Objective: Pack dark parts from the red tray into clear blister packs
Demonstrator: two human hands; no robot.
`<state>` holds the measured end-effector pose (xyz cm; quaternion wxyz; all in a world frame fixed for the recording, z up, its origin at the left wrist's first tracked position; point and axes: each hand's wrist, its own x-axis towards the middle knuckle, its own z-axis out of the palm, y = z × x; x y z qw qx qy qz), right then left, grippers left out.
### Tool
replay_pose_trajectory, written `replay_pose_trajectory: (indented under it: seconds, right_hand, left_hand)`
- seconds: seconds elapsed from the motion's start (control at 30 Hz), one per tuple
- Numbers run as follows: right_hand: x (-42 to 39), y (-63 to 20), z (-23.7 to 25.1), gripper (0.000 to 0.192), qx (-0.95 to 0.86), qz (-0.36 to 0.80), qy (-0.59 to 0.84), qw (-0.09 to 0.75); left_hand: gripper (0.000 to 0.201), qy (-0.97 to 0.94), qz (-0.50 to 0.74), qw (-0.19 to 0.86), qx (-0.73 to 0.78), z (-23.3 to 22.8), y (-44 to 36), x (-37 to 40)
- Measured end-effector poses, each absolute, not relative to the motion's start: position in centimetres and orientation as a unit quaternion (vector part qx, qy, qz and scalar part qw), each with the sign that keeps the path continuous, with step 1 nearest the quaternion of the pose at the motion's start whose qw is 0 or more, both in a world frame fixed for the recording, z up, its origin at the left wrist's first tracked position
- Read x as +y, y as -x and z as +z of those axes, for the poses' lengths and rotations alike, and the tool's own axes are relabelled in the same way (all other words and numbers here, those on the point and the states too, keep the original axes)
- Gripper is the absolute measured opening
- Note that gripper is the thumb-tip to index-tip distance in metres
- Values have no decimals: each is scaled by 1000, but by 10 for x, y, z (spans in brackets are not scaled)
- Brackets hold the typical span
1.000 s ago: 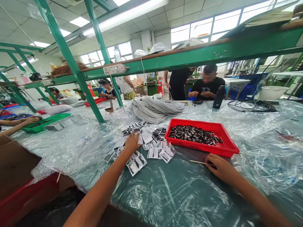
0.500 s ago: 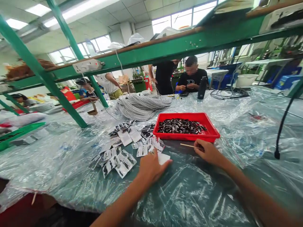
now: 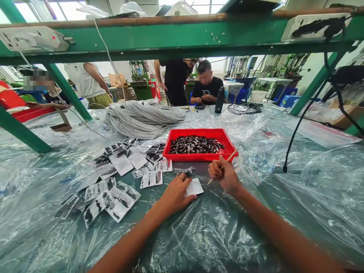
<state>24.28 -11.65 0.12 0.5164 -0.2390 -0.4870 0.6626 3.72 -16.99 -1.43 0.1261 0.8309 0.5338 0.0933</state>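
Note:
My left hand lies with its fingers stretched over a small white packet, pressing it to the table; part of the packet is hidden under the fingers. To the right, my right hand is closed around a thin wooden stick, which slants with its lower end near the packet. Just beyond both hands stands a red tray of small glossy dark pieces. Several clear-fronted packets with dark contents lie in a loose heap left of my left hand, some with white sides up.
A coil of grey cable lies behind the packets. A black bottle stands farther back, near a seated person. Clear plastic sheeting covers the table. A green shelf beam crosses overhead, and a black cable hangs at right.
The view has levelled and shifted. My right hand has turned, swinging the stick from nearly level to a steep slant near the packet. My left hand stays on the packet, its fingers now lower.

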Motion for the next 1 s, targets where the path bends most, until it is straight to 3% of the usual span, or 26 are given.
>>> replay_pose_trajectory:
  seconds: [0.23, 0.47, 0.57, 0.77, 0.9, 1.0]
  right_hand:
    - [-105, -183, -9, 65, -417, 637, 253, 597]
    - [-108, -165, -19, 61, -440, 602, 268, 610]
    - [-116, -166, -18, 58, -454, 615, 288, 577]
    - [-126, -191, 2, 49, -509, 704, 309, 387]
    - [-120, -189, 6, 50, -441, 695, 260, 504]
    - [-117, -176, 0, 52, -412, 673, 234, 568]
  left_hand:
    - [55, -803, 198, 157, 540, -39, -40, -161]
    - [54, -798, 195, 180, 541, -38, -41, -160]
    - [48, -800, 186, 165, 547, -35, -42, -162]
    - [48, -800, 175, 154, 553, -35, -44, -163]
    - [64, -794, 188, 170, 552, -32, -37, -163]
    - [56, -783, 178, 166, 572, -29, -31, -163]
